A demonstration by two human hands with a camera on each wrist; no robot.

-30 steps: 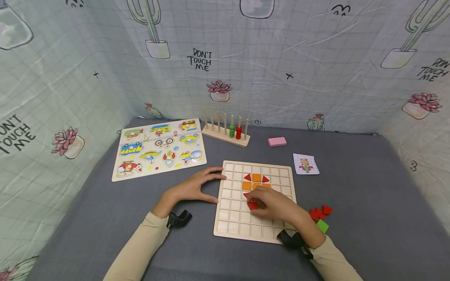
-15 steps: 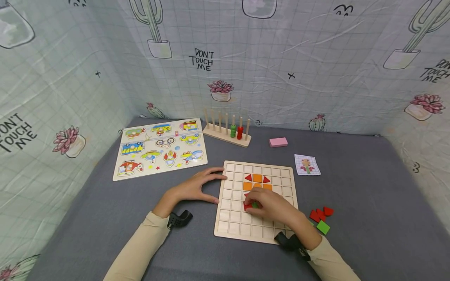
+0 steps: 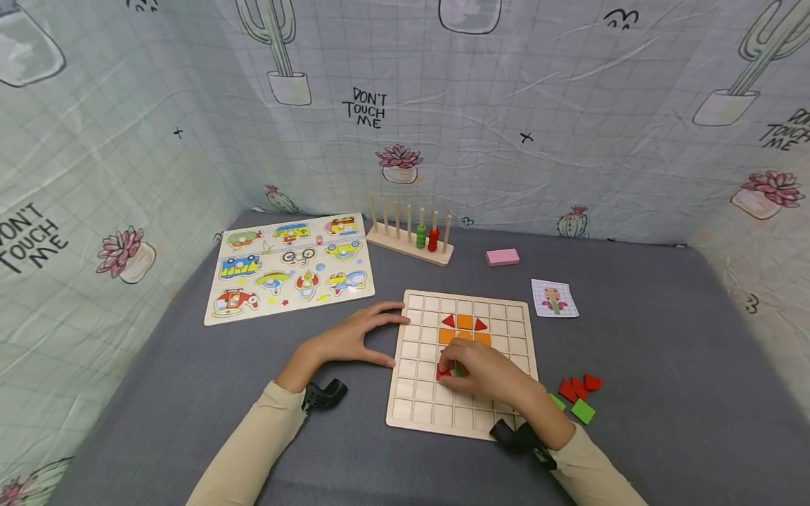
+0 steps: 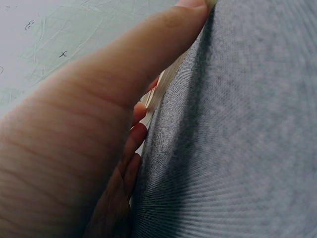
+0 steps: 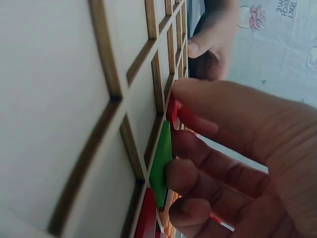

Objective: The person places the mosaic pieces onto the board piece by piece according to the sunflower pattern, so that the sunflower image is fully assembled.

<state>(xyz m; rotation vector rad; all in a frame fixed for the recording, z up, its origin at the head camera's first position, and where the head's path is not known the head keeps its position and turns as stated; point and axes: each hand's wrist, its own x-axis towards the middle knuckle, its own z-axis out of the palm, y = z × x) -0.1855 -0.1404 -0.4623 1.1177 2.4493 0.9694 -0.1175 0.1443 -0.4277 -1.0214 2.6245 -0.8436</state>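
A wooden grid board [image 3: 422, 410] lies flat on the table. My left hand [image 3: 346, 339] rests at its left edge, thumb and fingers spread along the rim. Over the board's middle, my right hand [image 3: 490, 369] pinches a small red piece [image 5: 172, 108] between thumb and forefinger, right at a grid cell. Beside it a green piece [image 5: 161, 163] sits on the grid under my other fingers, with another red piece [image 5: 145, 213] past it. Orange squares [image 3: 465, 322] and red triangles [image 3: 481, 325] lie in cells above; my right hand hides some pieces.
Loose red pieces [image 3: 579, 388] and green squares [image 3: 583, 411] lie right of the board. Behind it are a pattern card [image 3: 555, 306], a pink block [image 3: 503, 257], a peg stand with rings [image 3: 405, 244] and a vehicle puzzle [image 3: 297, 283]. A printed cloth [image 3: 481, 169] surrounds the table.
My right hand has moved slightly left with the red piece, bringing it down beside the green piece. The left hand stays at the board's edge.
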